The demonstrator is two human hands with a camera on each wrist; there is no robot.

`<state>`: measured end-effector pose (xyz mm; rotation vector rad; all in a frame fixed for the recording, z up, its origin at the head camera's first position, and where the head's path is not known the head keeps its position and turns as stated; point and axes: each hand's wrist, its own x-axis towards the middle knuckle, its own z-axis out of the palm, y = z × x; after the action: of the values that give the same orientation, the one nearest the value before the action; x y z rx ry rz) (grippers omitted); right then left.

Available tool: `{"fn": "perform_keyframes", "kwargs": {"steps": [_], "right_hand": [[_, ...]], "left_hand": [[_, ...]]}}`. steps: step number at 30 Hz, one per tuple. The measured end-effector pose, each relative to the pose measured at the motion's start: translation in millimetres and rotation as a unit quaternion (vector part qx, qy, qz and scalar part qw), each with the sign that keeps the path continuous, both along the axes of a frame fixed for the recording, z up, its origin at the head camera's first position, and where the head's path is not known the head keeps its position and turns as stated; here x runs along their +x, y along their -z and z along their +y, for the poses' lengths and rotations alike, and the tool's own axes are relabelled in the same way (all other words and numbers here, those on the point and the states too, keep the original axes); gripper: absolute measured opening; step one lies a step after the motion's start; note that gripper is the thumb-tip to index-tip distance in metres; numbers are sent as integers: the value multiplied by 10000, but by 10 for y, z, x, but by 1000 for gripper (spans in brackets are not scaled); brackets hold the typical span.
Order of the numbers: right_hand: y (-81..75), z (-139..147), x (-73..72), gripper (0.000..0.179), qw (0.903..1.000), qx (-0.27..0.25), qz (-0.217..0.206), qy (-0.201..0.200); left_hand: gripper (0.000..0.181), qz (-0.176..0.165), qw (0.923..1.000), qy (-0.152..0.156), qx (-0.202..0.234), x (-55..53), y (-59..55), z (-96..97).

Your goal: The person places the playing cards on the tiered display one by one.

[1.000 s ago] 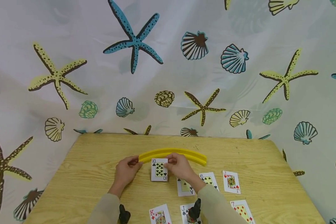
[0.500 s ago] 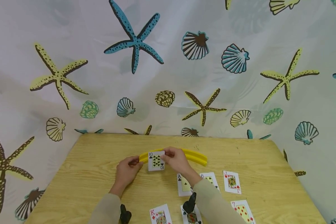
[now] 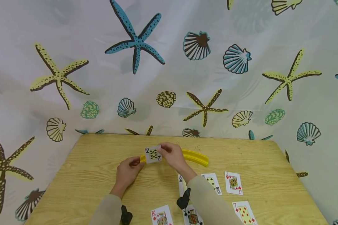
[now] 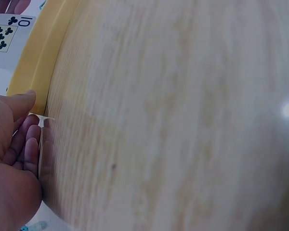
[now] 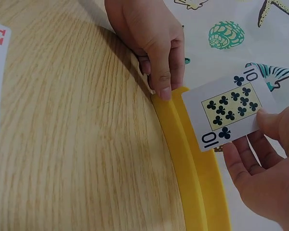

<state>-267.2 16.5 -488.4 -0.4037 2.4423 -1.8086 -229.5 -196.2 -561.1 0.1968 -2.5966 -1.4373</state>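
Note:
A curved yellow card holder (image 3: 195,157) lies across the far half of the wooden table. At its left end my left hand (image 3: 128,172) grips it between thumb and fingers, as the left wrist view shows with the thumb on the holder (image 4: 43,53). My right hand (image 3: 173,156) pinches a ten of clubs (image 3: 153,154) by its right edge. That card, face toward me and slightly tilted, overlaps the left part of the holder. In the right wrist view the card (image 5: 231,108) is beside the holder's groove, close to my left hand (image 5: 151,43).
Several playing cards lie face up nearer me: a king of diamonds (image 3: 161,216), a jack of spades (image 3: 193,218), a seven of diamonds (image 3: 244,214), a jack of hearts (image 3: 233,182), a six of clubs (image 3: 212,180) and an ace of clubs (image 3: 181,187). A patterned cloth (image 3: 169,78) hangs behind.
My right hand has moved the ten of clubs away from me and a little left, to over the holder's left part, and the card has tilted. My left hand stays at the holder's end.

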Motion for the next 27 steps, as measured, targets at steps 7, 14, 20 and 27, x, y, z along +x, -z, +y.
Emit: {"fn": "perform_keyframes", "kwargs": {"steps": [7,14,20,27], "right_hand": [[-27,-61,-37,22,10000,-61,21,40],[-59,-113,-72,28,9997,-209,78,-36],[-67,-157,-116,26,9996,-183,204,-77],[-72,-199,-145,25,9996,-140,228,-88]], "left_hand": [[37,140,9999,-47,42,20,-6,4],[37,77,9999,-37,87,0,-3,3],[36,87,9999,-40,101,8,-14,10],[37,73,9999,-12,127,8,-9,2]]}}
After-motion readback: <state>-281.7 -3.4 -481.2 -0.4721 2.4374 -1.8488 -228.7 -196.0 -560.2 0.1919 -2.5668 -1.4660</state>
